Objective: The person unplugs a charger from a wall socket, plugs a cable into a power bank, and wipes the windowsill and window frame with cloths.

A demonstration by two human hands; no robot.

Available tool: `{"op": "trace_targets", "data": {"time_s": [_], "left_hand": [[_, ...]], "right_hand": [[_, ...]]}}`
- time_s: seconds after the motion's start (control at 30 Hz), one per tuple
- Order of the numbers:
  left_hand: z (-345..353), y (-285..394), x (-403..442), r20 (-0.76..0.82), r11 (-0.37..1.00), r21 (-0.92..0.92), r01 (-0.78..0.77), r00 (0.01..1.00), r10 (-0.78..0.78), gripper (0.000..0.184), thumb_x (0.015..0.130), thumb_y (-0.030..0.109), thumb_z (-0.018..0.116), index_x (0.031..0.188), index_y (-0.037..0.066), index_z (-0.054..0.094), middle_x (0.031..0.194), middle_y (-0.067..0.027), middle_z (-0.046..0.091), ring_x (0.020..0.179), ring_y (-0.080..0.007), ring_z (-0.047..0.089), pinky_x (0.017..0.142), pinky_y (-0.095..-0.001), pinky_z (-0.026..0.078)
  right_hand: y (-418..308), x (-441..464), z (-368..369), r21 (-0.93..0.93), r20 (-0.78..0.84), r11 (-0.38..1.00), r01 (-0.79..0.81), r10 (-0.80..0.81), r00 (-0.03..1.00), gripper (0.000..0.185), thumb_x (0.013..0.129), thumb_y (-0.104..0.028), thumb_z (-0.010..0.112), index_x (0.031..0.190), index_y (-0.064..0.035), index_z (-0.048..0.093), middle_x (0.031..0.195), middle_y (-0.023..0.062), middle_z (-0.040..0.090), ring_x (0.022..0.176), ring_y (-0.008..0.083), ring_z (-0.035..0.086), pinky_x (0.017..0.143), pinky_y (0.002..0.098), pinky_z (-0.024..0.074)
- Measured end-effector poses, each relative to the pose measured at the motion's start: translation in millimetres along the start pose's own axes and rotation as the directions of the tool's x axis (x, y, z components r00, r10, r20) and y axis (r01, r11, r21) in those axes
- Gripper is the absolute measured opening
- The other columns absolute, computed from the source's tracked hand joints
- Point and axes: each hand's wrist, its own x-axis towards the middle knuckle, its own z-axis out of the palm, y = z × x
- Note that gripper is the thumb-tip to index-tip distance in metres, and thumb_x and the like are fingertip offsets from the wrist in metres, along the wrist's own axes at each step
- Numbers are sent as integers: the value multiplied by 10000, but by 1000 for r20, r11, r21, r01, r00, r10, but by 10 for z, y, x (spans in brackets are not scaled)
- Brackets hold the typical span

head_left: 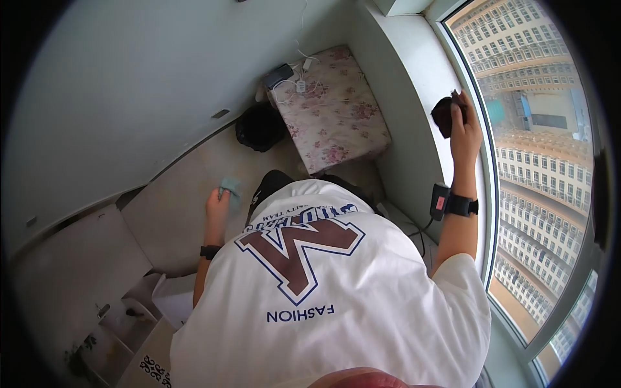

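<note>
My left hand (217, 204), low on the left beside my body, is closed on a pale green-blue cloth (230, 187) that is slightly blurred. My raised right hand (467, 129) is over the white windowsill near the glass. Its fingers are closed around a small dark reddish-brown object (443, 116) with a rounded body and a jagged upper edge; I cannot make out its kind. A black wrist strap (462, 205) with a small box and a cable is on my right forearm. Another black band (210, 251) circles my left wrist.
Ahead stands a table with a floral cover (343, 110), bearing a dark box (278, 76), a white power strip (301, 86) and cables. A black-bagged bin (260, 127) is on the floor beside it. The window (537, 161) runs along my right. Shelving (132, 317) stands at lower left.
</note>
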Motion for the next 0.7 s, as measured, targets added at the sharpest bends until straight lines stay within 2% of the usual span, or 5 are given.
{"op": "trace_targets", "data": {"time_s": [0.07,0.1,0.23,0.4,0.7], "left_hand": [[77,113,-105,-18,991,126,48,999,-47,263,967,230,597,1063,-14,630,861,-72,653,768,-157,576,713,-330,476],[92,217,-155,-25,990,134,53,998,-50,263,967,230,597,1063,-14,630,861,-72,653,768,-157,576,713,-330,476],[150,548,-303,24,968,241,72,997,-80,280,956,238,609,1081,-12,630,879,-117,683,805,-186,621,736,-345,494],[206,516,-133,50,988,141,58,997,-65,292,953,249,609,1078,-14,634,886,-162,687,824,-234,655,736,-369,497],[311,847,103,29,962,273,-35,999,28,289,943,264,607,1081,13,648,877,-172,695,792,-280,677,717,-386,517]], "right_hand": [[99,193,141,-564,65,813,144,-130,989,531,971,-472,541,1413,-178,532,1439,157,520,1305,370,505,1071,416,409],[307,294,250,-640,127,748,176,-122,984,634,954,-570,503,1453,-178,477,1535,147,403,1378,403,400,1122,450,343],[664,651,676,-686,-53,716,132,-229,972,626,965,-569,476,1448,-171,482,1562,139,363,1447,404,281,1171,521,219],[825,492,1061,-715,7,693,89,-121,993,571,955,-500,506,1423,-172,500,1538,107,403,1427,403,321,1173,516,228],[881,498,1076,-715,1,694,89,-127,992,561,953,-497,512,1419,-185,506,1518,85,437,1432,375,327,1180,489,217]]}}
